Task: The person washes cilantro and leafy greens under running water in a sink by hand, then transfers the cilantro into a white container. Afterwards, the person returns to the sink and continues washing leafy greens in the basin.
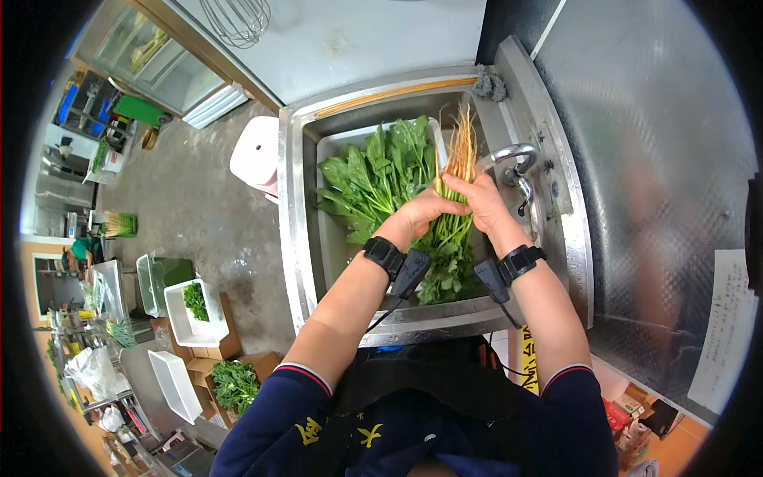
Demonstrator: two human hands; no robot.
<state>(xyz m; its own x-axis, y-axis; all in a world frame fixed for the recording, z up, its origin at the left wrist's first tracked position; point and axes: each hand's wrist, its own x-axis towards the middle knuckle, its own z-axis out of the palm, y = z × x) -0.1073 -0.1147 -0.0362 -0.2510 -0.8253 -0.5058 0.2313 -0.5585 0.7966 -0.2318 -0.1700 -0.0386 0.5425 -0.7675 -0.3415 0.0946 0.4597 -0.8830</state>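
Observation:
A bunch of leafy greens with long pale roots [461,151] is held over the metal sink [294,230], its roots pointing away from me and its leaves hanging toward me. My left hand [433,211] is closed around the stems from the left. On the right, my right hand [481,199] is closed on the same bunch near the root end, beside the curved faucet [517,151]. Broad-leaved greens [373,175] lie in a white tub [325,149] inside the sink, left of my hands.
A grey scouring pad [489,84] sits at the sink's back right corner, and thin sticks [389,95] lie along its back edge. A white stool [256,155] stands left of the sink. Further left are white bins [214,322] and boxed greens [235,385].

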